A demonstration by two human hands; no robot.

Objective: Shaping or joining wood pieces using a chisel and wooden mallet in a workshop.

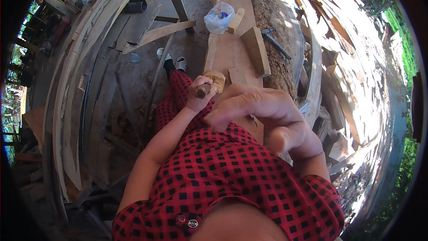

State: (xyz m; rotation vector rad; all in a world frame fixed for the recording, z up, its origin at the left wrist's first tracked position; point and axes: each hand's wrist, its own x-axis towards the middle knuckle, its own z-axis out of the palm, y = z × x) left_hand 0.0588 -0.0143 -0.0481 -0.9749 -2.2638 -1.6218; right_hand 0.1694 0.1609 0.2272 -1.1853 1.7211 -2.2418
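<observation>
My left hand (pixel 199 100) is closed around a brown wooden handle (pixel 203 91), its round end turned up toward me. What the handle belongs to is hidden by the fingers. Just beyond them a light wooden block (pixel 216 78) rests at the near part of a long plank (pixel 225 56); whether my fingers also press on it I cannot tell. My right hand (pixel 276 114) is raised close to the camera, over the plank. Its fingers are bent with the thumb apart, and nothing shows between them.
On the plank lie a clear plastic bag (pixel 219 18) with small coloured things, a short wood strip (pixel 236 20) and a thicker wooden piece (pixel 255 52). A metal bar tool (pixel 277 44) lies on the log to the right. Stacked boards (pixel 96 31) line the left; scrap wood (pixel 345 85) heaps up right.
</observation>
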